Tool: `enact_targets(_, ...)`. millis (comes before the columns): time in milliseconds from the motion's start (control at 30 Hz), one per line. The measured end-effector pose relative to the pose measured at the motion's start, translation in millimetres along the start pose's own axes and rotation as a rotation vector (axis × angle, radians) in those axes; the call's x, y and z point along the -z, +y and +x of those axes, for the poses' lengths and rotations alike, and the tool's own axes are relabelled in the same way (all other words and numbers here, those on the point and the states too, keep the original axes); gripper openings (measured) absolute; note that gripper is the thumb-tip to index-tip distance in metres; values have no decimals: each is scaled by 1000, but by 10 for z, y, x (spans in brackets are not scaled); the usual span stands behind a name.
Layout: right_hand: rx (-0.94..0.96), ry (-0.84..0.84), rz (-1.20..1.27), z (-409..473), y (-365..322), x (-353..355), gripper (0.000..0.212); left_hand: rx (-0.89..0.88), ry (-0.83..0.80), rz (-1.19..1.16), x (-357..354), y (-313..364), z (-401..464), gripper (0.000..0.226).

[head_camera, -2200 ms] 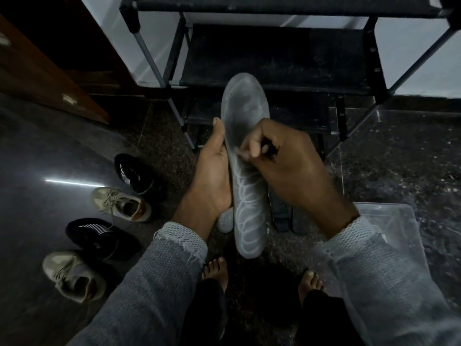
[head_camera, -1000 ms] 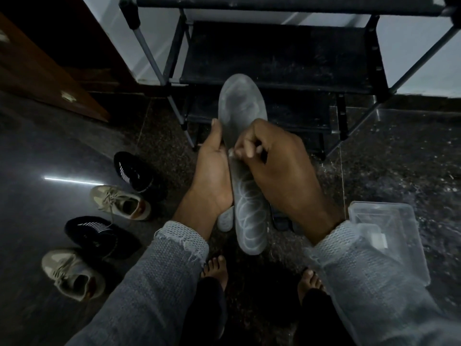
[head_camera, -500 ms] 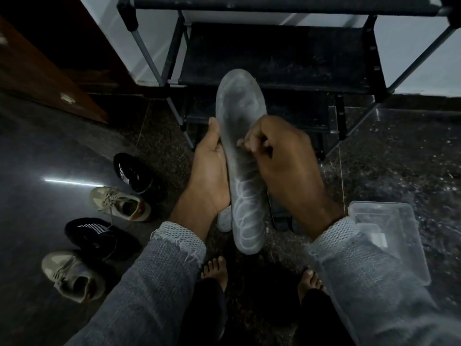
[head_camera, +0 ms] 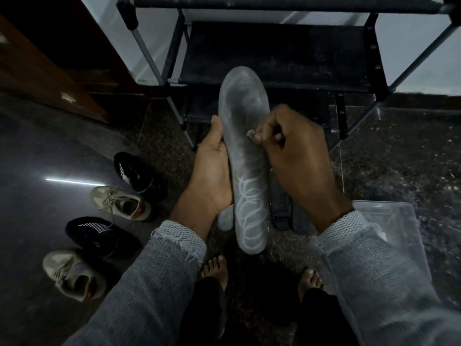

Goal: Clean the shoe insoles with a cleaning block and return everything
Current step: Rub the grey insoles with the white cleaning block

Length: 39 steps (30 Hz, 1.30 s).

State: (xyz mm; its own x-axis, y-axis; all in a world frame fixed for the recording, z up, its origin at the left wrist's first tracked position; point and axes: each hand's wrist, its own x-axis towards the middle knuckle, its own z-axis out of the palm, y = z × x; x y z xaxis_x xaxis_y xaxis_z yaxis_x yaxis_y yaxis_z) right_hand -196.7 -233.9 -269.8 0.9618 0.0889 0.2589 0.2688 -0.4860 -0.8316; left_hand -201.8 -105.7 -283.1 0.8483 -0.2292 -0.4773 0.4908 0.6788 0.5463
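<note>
The person holds a long grey insole up between both hands, toe end pointing away, heel end toward the bare feet. The left hand cradles its left edge: the thumb lies straight along that rim, and the other fingers are hidden behind the insole, so how they sit cannot be told. The right hand is curled over the insole's right side, its fingers pressed together and pinching a small pale cleaning block against the insole's face, about midway along its length. Only a corner of the block shows beyond the fingertips.

The insole is a flat, rounded-toe shape, matte and dusty-looking, with cloudy paler patches above the fingers and a looping white line pattern below them toward the heel. Beneath the left hand a second pale insole lies on the floor, only its rounded end showing. Below the right hand, two dark insoles lie side by side on the speckled stone floor.

Near the right wrist sits a clear plastic box, glossy and rectangular. Well to the left of the left hand, four shoes stand in a row: two black knit ones with white stripes and two beige laced ones. Beyond the fingers stands a dark shoe rack with metal tubes and fabric shelves. Both sleeves are grey knit with frayed mesh cuffs.
</note>
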Motion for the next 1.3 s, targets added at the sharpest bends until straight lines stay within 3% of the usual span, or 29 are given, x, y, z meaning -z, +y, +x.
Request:
enact_targets(67,-2,-40,-36,2,2,7,21,1,5,11,5,2,3,66)
enact_targets(233,-13,-463,86,28,-54,142,24,5,-12,-11,61,82,15,70)
enact_targets(300,-7,-397,69,23,-33,123,22,1,-8,4,43,74,13,70)
enact_targets(400,26,-79,-35,4,10,27,18,-12,8,23,6,23,5,67)
enact_targets(467,41,42,-85,13,25,-3,18,-9,21,53,-21,-8,-8,64)
enact_targets(533,20,-7,-87,20,19,17,20,-7,32,70,-21,-15,-11,61)
enact_targets(667,-15,-401,-8,42,-51,143,25,-2,38,43,17,39,-7,67)
enact_targets(733,-4,-477,51,42,-54,162,25,16,8,23,20,69,-11,73)
enact_targets(967,-43,-16,149,-9,-69,-29,14,-1,9,13,-98,3,-57,59)
enact_targets(1167,-106,-74,296,-1,-83,-60,10,-10,14,-7,-113,61,-88,63)
enact_targets(1300,-23,-111,88,-1,-57,-55,18,-15,32,-10,-122,64,-76,64)
